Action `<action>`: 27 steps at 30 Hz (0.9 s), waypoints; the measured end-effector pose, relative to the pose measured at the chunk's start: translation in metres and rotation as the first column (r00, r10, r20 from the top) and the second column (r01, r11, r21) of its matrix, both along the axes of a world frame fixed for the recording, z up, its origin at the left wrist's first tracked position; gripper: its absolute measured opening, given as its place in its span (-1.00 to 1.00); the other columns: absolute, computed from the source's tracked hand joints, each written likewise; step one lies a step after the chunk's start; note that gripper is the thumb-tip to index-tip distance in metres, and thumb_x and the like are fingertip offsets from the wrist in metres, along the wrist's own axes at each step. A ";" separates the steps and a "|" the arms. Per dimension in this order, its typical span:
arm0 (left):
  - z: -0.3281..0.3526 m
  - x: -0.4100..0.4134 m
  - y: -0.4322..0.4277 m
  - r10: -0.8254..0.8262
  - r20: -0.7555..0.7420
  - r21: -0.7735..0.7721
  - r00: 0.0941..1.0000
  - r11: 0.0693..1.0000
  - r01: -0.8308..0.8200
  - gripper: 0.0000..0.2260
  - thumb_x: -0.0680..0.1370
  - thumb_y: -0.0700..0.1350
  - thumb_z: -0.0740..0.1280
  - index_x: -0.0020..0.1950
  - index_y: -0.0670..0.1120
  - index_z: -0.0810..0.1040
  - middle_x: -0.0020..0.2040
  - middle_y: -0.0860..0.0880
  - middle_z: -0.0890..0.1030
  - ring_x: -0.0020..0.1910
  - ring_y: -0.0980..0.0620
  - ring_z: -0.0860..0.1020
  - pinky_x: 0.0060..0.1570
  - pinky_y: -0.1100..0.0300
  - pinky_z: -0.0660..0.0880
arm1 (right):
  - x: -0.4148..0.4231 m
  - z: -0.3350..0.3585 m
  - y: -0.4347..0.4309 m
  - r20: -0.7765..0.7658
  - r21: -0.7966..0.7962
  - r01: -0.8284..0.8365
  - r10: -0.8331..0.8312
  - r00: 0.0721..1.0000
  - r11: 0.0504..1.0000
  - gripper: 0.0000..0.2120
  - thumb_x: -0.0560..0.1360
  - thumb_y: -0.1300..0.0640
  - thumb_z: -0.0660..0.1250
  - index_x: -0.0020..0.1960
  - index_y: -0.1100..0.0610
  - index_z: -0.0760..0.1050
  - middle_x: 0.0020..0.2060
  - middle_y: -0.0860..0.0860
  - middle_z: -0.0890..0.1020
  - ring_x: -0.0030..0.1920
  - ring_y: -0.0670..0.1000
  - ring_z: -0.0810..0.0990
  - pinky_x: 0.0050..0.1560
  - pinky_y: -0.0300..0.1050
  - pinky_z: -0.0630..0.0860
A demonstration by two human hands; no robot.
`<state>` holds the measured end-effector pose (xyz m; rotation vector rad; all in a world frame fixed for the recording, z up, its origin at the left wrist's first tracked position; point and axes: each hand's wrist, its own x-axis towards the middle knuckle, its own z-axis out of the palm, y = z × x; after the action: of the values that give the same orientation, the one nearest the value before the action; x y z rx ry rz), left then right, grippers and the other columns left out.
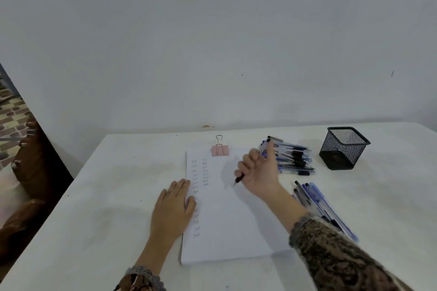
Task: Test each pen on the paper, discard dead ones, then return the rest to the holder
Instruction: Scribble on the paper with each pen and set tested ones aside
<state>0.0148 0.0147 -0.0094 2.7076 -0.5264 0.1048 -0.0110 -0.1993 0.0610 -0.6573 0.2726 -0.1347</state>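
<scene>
The pen point(239, 179) you're testing is in your right hand point(259, 172), fingers curled round the barrel and pinching it, tip angled down toward 7 o'clock over the upper middle of the paper point(231, 220). Can't tell if the tip is actually touching the sheet.

Your left hand point(173, 205) lies flat on the paper's 9 o'clock edge, fingers straight and close together, covering part of the first column of "Test" scribbles. A pink binder clip point(220, 150) sits at the sheet's 12 o'clock.

Here's where I think it could go sideways. You've got a big pile of pens point(293, 158) at 1 o'clock of the paper and a second bunch point(316, 203) at 3 o'clock, right by your sleeve. One careless drop and tested gets mixed with untested, and your forearm could sweep that near bunch across the bench point(106, 196). The mesh holder point(343, 149), out at 2 o'clock, has nothing sticking out of it.
</scene>
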 end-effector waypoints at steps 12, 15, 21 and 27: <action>0.001 -0.001 -0.001 -0.002 -0.006 -0.004 1.000 1.000 0.002 -0.17 0.29 0.24 -0.37 0.51 0.01 0.10 0.52 0.09 0.13 0.51 0.11 0.02 0.44 0.22 -0.11 | -0.002 -0.043 0.036 0.022 0.366 0.193 -0.216 0.976 0.910 -0.57 0.26 -0.21 0.16 -0.52 0.08 0.13 -0.59 -0.02 0.13 -0.55 0.00 0.12 -0.37 -0.16 0.07; 0.000 -0.001 0.000 -0.005 -0.004 -0.010 1.000 1.000 0.005 -0.17 0.29 0.24 -0.37 0.51 0.01 0.10 0.52 0.08 0.13 0.51 0.11 0.03 0.45 0.21 -0.11 | 0.000 -0.045 0.036 0.038 0.341 0.210 -0.237 0.971 0.916 -0.56 0.26 -0.22 0.18 -0.52 0.09 0.15 -0.59 -0.02 0.14 -0.56 -0.01 0.13 -0.39 -0.16 0.09; 0.003 -0.002 0.000 -0.020 -0.012 0.001 1.000 1.000 0.020 -0.34 0.45 0.18 -0.24 0.51 0.00 0.09 0.52 0.08 0.12 0.51 0.11 0.02 0.45 0.21 -0.11 | 0.015 -0.036 0.039 0.059 0.235 0.182 -0.201 0.978 0.955 -0.61 0.43 -0.19 0.21 -0.19 0.16 0.47 -0.55 -0.05 0.35 -0.58 -0.09 0.33 -0.48 -0.27 0.32; 0.003 -0.001 0.000 -0.026 -0.025 0.009 0.999 1.000 0.026 -0.49 0.58 0.10 -0.10 0.52 0.00 0.08 0.52 0.08 0.11 0.51 0.10 0.01 0.46 0.19 -0.10 | 0.030 -0.037 0.046 -0.005 -0.252 0.059 -0.062 0.998 0.966 -0.40 0.60 -0.20 -0.14 -0.04 0.17 0.54 -0.38 0.08 0.60 -0.49 -0.03 0.52 -0.43 -0.23 0.47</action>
<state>0.0143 0.0152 -0.0069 2.7070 -0.5563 0.0618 0.0190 -0.1529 0.0243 -0.9028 0.2905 -0.2266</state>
